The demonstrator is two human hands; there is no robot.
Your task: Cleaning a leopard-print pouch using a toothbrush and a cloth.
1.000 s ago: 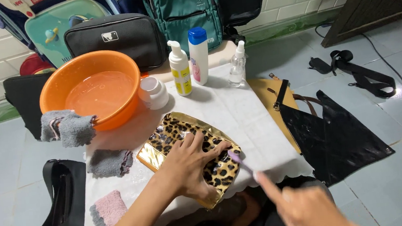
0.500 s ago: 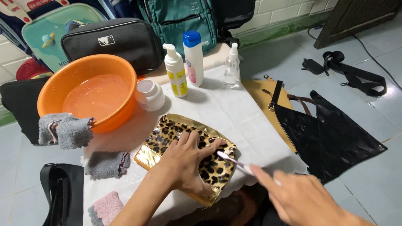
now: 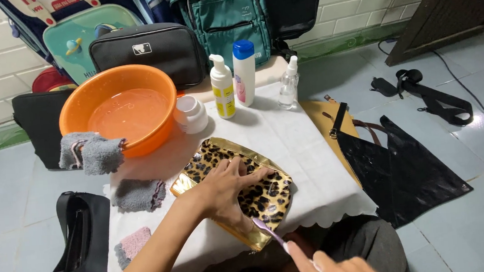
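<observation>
Work item: flat leopard-print pouch with gold trim [image 3: 240, 188], lying on the white-cloth-covered surface [image 3: 307, 165], near its front edge, just ahead of you.
Long axis: runs diagonally, from far-left corner toward near-right corner.
Left hand [image 3: 229, 191]: fingers spread, palm pressed flat on the pouch centre, pinning it to the surface. This hand is the nearer one; it is in contact.
Right hand [image 3: 327, 267]: at the bottom edge of view, fingers closed in a pinch on the handle of a slim lilac-handled brush [image 3: 270, 234]. Brush head rests at the pouch's near-right edge; pouch lies up and left of this hand.
Key relation: brush shaft sits approx. along the pouch's diagonal, tip just beside your left palm heel.
Basin: round orange plastic basin [image 3: 116, 108] w/ water, far-left on the surface; grey cloth [image 3: 91, 153] draped over its rim.
Packages, back row: white pump bottle w/ yellow label [image 3: 222, 88]; tall white bottle w/ blue cap and pink label [image 3: 244, 67] just right of it; small clear spray bottle [image 3: 288, 83] further right; squat white jar [image 3: 190, 114] touching the basin side.
Cloths: second grey cloth [image 3: 138, 195] left of the pouch; pink-and-grey cloth [image 3: 131, 245] nearer you.
Bags: black rectangular case w/ small white logo patch [image 3: 146, 54] and teal backpack [image 3: 224, 13] behind the surface; tan and black flat bags [image 3: 394, 170] on the floor to the right; black strap bag [image 3: 80, 241] on the floor to the left.
</observation>
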